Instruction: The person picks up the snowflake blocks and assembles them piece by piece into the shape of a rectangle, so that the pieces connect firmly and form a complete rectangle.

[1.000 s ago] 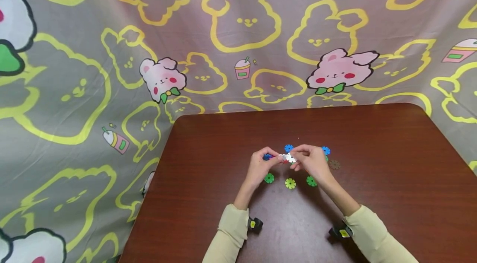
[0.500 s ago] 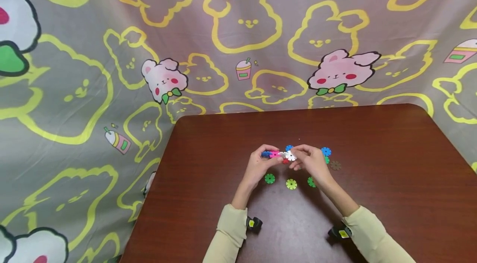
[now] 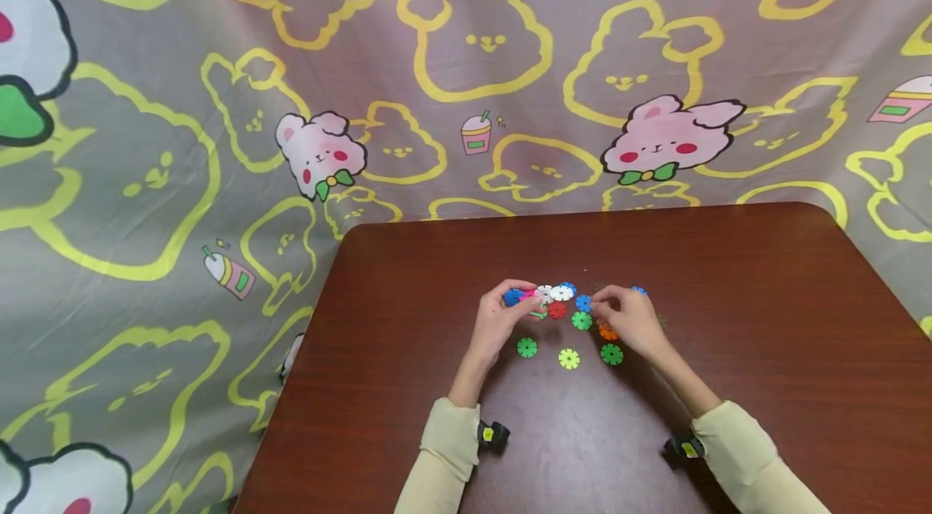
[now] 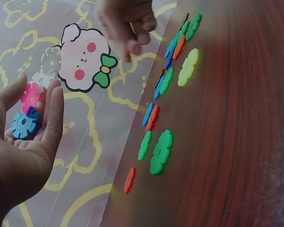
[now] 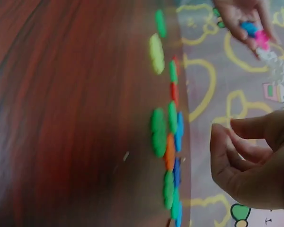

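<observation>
My left hand pinches a short chain of slotted plastic snowflake discs, raised above the table. In the left wrist view the chain shows a blue disc near the palm, a pink disc, then two white ones, the outermost white disc sticking out past the fingertips. To the right, my right hand hovers over the loose discs, apart from the chain. Its fingers are loosely bent, and nothing shows between thumb and fingers in the right wrist view. A blue disc lies right by its fingertips in the head view.
Several loose discs lie on the brown table: a yellow-green disc and two green discs in front, with a red disc, an orange disc and others behind. A cartoon-printed cloth hangs beyond the table's back edge.
My right hand has let go of the white end of the chain and moved right. My left hand has shifted slightly left and up with the chain, whose second white disc now shows fully.
</observation>
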`<state>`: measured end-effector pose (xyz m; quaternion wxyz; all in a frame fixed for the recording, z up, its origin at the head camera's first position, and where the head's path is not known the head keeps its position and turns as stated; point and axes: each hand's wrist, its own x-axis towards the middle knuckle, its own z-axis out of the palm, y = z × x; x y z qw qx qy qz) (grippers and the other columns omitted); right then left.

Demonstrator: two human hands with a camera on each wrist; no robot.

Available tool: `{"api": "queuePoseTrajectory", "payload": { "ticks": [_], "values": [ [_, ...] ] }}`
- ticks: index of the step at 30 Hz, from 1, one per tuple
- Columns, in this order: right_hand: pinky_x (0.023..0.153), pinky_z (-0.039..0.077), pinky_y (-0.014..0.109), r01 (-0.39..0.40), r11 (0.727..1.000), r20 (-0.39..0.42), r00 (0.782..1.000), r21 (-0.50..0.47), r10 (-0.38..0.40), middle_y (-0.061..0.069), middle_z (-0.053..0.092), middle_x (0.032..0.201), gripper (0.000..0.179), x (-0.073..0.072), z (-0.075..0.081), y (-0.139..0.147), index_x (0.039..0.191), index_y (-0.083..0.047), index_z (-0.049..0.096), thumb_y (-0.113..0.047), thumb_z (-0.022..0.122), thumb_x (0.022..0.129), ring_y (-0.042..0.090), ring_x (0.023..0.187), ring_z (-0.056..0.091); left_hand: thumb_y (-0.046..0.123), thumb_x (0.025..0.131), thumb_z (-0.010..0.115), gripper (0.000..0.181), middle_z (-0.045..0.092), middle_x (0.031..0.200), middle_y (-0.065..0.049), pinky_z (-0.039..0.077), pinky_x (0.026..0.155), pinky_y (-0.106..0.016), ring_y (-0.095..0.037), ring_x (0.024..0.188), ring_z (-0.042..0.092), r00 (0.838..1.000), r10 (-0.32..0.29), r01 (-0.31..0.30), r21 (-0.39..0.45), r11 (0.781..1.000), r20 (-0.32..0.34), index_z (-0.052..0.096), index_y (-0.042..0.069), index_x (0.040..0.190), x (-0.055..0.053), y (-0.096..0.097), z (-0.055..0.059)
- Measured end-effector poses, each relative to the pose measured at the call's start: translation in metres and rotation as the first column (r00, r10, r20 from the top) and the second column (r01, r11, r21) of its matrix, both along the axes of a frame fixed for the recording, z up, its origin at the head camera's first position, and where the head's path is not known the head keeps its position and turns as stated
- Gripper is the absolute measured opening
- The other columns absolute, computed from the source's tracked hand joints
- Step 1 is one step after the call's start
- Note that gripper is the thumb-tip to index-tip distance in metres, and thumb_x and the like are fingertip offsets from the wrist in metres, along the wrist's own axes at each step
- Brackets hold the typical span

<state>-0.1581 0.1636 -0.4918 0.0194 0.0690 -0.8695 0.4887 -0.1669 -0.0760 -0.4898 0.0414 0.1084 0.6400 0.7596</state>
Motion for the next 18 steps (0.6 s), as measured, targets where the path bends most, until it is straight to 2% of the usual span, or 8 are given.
{"api": "queuePoseTrajectory", "payload": {
  "ticks": [3, 8, 12, 15, 18],
  "values": [
    [0.062, 0.051, 0.032, -0.03, 0.99, -0.044, 0.998, 0.138, 0.036, 0.014, 0.073, 0.086, 0.007, -0.001, -0.008, 0.007, 0.097, 0.006, 0.073, 0.006, 0.069, 0.092, 0.024, 0.073, 0.065, 0.002, 0.094, 0.074, 0.025, 0.073, 0.094, -0.024, 0.053, 0.087, -0.065, -0.06, 0.09, 0.066, 1.0, 0.006, -0.006, -0.012, 1.0, 0.006, 0.068, -0.011, 0.115, 0.0, 0.0, 0.0],
    [0.07, 0.055, 0.044, -0.107, 0.951, -0.073, 0.988, 0.292, 0.134, 0.014, 0.069, 0.091, 0.017, -0.001, -0.017, 0.016, 0.097, 0.005, 0.075, 0.012, 0.073, 0.081, 0.029, 0.082, 0.062, 0.005, 0.094, 0.076, 0.027, 0.075, 0.089, -0.01, 0.052, 0.089, -0.066, -0.059, 0.09, 0.066, 0.999, 0.026, -0.025, -0.033, 0.999, 0.019, 0.07, -0.006, 0.118, 0.0, 0.0, -0.001],
    [0.071, 0.054, 0.046, -0.151, 0.92, -0.12, 0.971, 0.362, 0.207, 0.011, 0.065, 0.088, 0.019, 0.0, -0.022, 0.019, 0.094, 0.004, 0.074, 0.007, 0.081, 0.077, 0.03, 0.082, 0.059, 0.007, 0.093, 0.077, 0.032, 0.074, 0.088, -0.004, 0.058, 0.087, -0.052, -0.038, 0.084, 0.072, 0.998, 0.061, -0.058, -0.079, 0.995, 0.029, 0.07, -0.003, 0.122, 0.0, -0.001, -0.001],
    [0.068, 0.052, 0.042, -0.157, 0.905, -0.144, 0.962, 0.395, 0.23, 0.009, 0.062, 0.085, 0.02, 0.001, -0.026, 0.02, 0.092, 0.003, 0.073, 0.006, 0.083, 0.075, 0.026, 0.08, 0.056, 0.006, 0.092, 0.078, 0.036, 0.072, 0.089, -0.001, 0.06, 0.082, -0.037, -0.02, 0.081, 0.07, 0.997, 0.063, -0.06, -0.068, 0.996, 0.046, 0.067, -0.005, 0.125, -0.001, -0.001, -0.001],
    [0.066, 0.049, 0.038, -0.154, 0.899, -0.147, 0.962, 0.41, 0.232, 0.008, 0.058, 0.085, 0.021, 0.0, -0.027, 0.021, 0.092, 0.002, 0.072, 0.008, 0.083, 0.075, 0.023, 0.078, 0.054, 0.002, 0.09, 0.078, 0.04, 0.072, 0.092, 0.001, 0.058, 0.078, -0.028, -0.013, 0.083, 0.069, 0.997, 0.055, -0.053, -0.041, 0.998, 0.047, 0.065, -0.008, 0.126, -0.002, 0.0, -0.001]
  ]
}}
